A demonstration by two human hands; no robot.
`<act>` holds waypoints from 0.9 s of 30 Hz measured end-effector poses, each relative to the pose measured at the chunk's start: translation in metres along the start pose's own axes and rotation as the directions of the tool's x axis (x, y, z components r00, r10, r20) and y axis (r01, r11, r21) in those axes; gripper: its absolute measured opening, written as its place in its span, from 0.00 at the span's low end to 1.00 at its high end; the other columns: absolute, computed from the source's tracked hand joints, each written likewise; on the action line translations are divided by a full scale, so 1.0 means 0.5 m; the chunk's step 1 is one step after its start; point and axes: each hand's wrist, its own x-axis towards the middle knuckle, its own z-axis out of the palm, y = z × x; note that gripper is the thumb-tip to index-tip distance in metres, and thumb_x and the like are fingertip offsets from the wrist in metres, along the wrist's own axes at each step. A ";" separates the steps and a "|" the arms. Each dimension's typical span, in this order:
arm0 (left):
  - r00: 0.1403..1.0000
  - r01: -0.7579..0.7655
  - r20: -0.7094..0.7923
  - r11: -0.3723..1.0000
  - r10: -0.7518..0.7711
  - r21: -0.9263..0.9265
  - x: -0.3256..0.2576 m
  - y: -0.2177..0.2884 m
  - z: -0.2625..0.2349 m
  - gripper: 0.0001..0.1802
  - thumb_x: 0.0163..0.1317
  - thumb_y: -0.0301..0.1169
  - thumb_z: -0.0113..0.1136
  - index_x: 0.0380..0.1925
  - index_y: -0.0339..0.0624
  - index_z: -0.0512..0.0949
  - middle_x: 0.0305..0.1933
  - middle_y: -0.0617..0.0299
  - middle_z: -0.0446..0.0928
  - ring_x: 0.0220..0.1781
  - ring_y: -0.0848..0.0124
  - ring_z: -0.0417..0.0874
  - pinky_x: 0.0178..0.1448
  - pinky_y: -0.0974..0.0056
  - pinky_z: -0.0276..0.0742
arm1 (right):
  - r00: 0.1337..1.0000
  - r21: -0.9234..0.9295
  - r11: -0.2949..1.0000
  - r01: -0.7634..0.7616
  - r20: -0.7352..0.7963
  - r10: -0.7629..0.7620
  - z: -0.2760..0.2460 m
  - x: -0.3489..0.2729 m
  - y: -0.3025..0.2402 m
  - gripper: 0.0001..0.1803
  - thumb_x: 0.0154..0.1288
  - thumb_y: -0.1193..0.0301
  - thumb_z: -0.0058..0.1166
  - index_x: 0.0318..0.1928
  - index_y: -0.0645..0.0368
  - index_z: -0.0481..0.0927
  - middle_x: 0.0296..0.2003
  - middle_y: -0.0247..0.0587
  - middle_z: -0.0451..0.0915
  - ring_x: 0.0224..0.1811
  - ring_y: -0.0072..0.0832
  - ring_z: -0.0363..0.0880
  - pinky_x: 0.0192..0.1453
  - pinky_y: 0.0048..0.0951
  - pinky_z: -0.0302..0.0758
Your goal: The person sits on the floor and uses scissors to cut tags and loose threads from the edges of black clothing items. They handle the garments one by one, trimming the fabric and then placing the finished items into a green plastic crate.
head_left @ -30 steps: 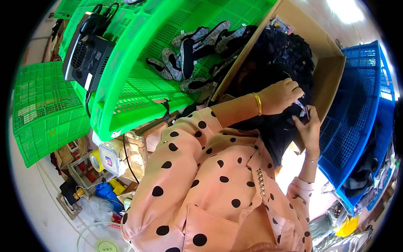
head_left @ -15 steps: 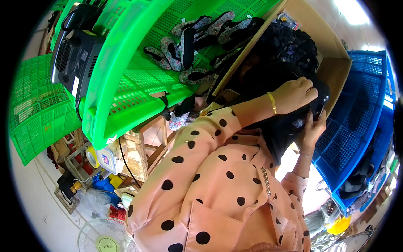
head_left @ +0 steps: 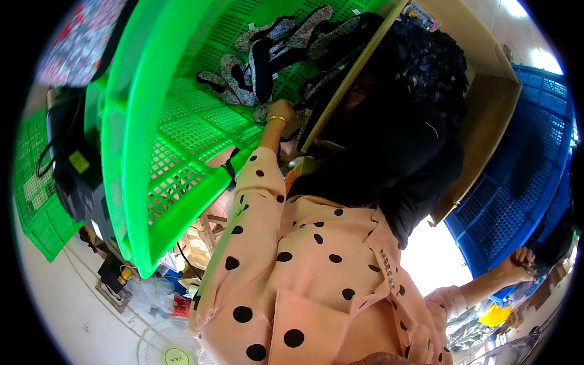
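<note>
Left hand (head_left: 281, 115) up at edge of green crate (head_left: 182, 134), fingers curled near flowered cloth straps (head_left: 243, 73) lying inside. Hard to tell if anything held; grip partly hidden behind box edge. Gold bangle (head_left: 277, 119) on that wrist. Right hand (head_left: 517, 263) far off at lower right, closed in a fist by rim of blue crate (head_left: 523, 176); too small to see what sits inside fist. Black cloth (head_left: 395, 146) piled in brown box (head_left: 486, 109), between green and blue crates. Pink sleeves with black dots (head_left: 304, 261) fill the middle.
</note>
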 end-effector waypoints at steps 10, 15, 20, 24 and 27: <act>0.994 -0.018 -0.108 0.998 0.025 0.067 -0.045 0.059 0.004 0.19 0.55 0.41 0.63 0.45 0.46 0.80 0.43 0.49 0.82 0.42 0.51 0.83 0.46 0.51 0.78 | 0.873 -0.149 0.890 -0.431 0.181 0.453 0.129 -0.131 0.221 0.22 0.76 0.49 0.40 0.40 0.55 0.75 0.18 0.26 0.56 0.16 0.15 0.48 0.18 0.18 0.48; 0.906 -0.322 -0.410 0.799 0.105 -0.508 -0.081 0.099 -0.139 0.14 0.53 0.29 0.66 0.40 0.38 0.79 0.40 0.51 0.81 0.42 0.57 0.83 0.47 0.59 0.78 | 0.889 -0.657 0.732 -0.178 0.210 0.406 0.197 -0.225 0.266 0.21 0.72 0.49 0.48 0.40 0.55 0.79 0.16 0.24 0.61 0.16 0.12 0.56 0.18 0.17 0.50; 0.837 -0.545 -0.348 0.691 0.422 -0.474 -0.336 0.375 -0.363 0.12 0.50 0.23 0.67 0.36 0.37 0.78 0.41 0.52 0.81 0.42 0.57 0.83 0.45 0.63 0.78 | 0.780 -0.688 0.725 -0.010 0.449 0.437 0.323 -0.323 0.253 0.14 0.71 0.64 0.53 0.48 0.60 0.79 0.22 0.22 0.69 0.21 0.09 0.60 0.24 0.14 0.54; 0.498 -0.866 -0.461 0.447 0.735 -0.223 -0.493 0.484 -0.340 0.13 0.47 0.19 0.65 0.34 0.39 0.78 0.43 0.52 0.81 0.36 0.55 0.84 0.39 0.61 0.80 | 0.691 -0.566 0.824 -0.028 0.584 0.425 0.317 -0.358 0.243 0.17 0.68 0.68 0.57 0.51 0.66 0.76 0.30 0.27 0.74 0.30 0.13 0.66 0.34 0.17 0.66; 0.478 -0.874 -0.380 0.385 0.792 -0.298 -0.575 0.519 -0.292 0.12 0.48 0.18 0.63 0.35 0.38 0.78 0.43 0.54 0.81 0.37 0.54 0.84 0.38 0.61 0.81 | 0.754 -0.616 0.785 -0.068 0.483 0.445 0.274 -0.371 0.230 0.17 0.64 0.70 0.63 0.49 0.67 0.76 0.31 0.27 0.75 0.32 0.13 0.67 0.38 0.16 0.68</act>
